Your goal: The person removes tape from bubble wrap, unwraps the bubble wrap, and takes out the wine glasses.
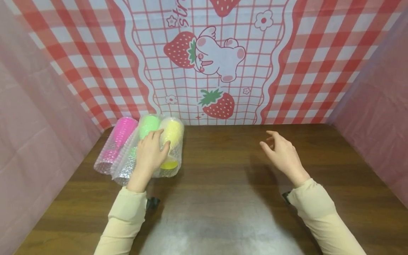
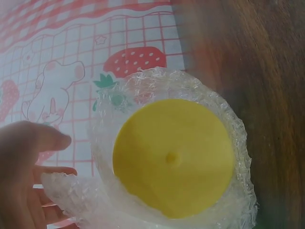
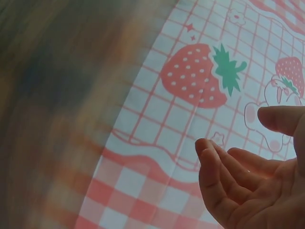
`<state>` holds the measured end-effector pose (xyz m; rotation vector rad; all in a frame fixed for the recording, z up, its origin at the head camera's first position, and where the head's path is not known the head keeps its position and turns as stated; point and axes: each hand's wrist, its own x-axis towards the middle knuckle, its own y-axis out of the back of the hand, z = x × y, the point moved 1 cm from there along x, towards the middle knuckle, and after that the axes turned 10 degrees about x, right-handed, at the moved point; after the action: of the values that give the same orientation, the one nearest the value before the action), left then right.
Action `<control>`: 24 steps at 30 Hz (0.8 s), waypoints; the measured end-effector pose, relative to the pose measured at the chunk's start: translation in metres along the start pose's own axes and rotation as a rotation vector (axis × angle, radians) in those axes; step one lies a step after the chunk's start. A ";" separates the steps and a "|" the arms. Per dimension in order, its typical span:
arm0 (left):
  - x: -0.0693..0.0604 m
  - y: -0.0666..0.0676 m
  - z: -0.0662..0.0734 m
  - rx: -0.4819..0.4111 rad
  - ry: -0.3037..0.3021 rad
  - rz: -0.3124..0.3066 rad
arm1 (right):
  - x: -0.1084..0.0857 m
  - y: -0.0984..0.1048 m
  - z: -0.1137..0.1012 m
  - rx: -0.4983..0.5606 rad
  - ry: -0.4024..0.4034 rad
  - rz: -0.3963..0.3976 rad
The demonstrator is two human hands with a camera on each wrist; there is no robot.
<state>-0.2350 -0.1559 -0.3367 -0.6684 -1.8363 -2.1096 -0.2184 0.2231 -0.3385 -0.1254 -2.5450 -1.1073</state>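
Three goblets wrapped in bubble wrap lie side by side at the left of the table: a pink one (image 1: pixel 123 131), a green one (image 1: pixel 149 124) and a yellow one (image 1: pixel 173 131). Over the green and yellow goblets is my left hand (image 1: pixel 150 151), its fingers loosely extended and hiding part of the green one. In the left wrist view the round yellow base (image 2: pixel 176 157) faces the camera inside its wrap, beside my thumb. Whether my fingertips touch the wrap I cannot tell. My right hand (image 1: pixel 283 153) hovers above the table's right side, fingers loosely bent, holding nothing.
The brown wooden table (image 1: pixel 216 198) meets a red checked strawberry-print cloth (image 1: pixel 220 78) hanging at its back edge. Pink curtains (image 1: pixel 41 106) hang along both sides. A dark wrist strap (image 1: pixel 153 203) shows below my left sleeve.
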 end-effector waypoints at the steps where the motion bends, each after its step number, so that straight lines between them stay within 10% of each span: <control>1: 0.000 0.000 0.000 -0.003 0.004 0.020 | 0.001 -0.002 -0.001 0.008 0.002 0.003; 24: -0.002 -0.005 -0.003 -0.041 0.065 0.033 | 0.020 -0.053 -0.030 0.259 -0.147 -0.131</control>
<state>-0.2360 -0.1585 -0.3423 -0.6271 -1.7407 -2.1276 -0.2401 0.1632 -0.3493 0.0280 -2.8374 -0.8294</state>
